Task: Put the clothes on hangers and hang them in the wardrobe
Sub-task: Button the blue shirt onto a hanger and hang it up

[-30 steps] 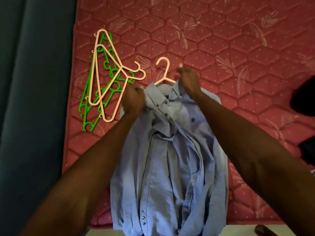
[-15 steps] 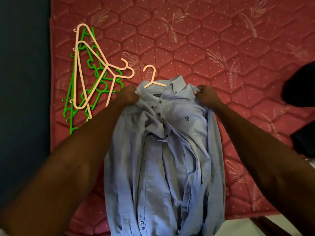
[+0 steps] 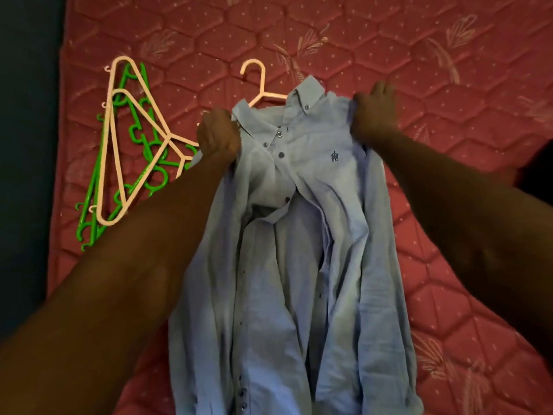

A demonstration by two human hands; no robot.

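Note:
A light blue button-down shirt (image 3: 299, 250) lies front up on the red quilted mattress (image 3: 449, 70). A pale pink hanger (image 3: 258, 85) sits inside it; only the hook and neck stick out above the collar. My left hand (image 3: 218, 136) grips the shirt's left shoulder next to the collar. My right hand (image 3: 374, 113) holds the right shoulder, fingers curled over the fabric edge. The hanger's arms are hidden under the cloth.
A pile of spare hangers, pale pink (image 3: 119, 139) over green (image 3: 140, 139), lies on the mattress left of the shirt. A dark floor strip (image 3: 27, 145) runs along the mattress's left edge. A dark garment (image 3: 538, 169) shows at the right edge.
My right hand has moved from the collar out to the right shoulder, and the shirt's top is spread flatter and wider. The left hand keeps its hold.

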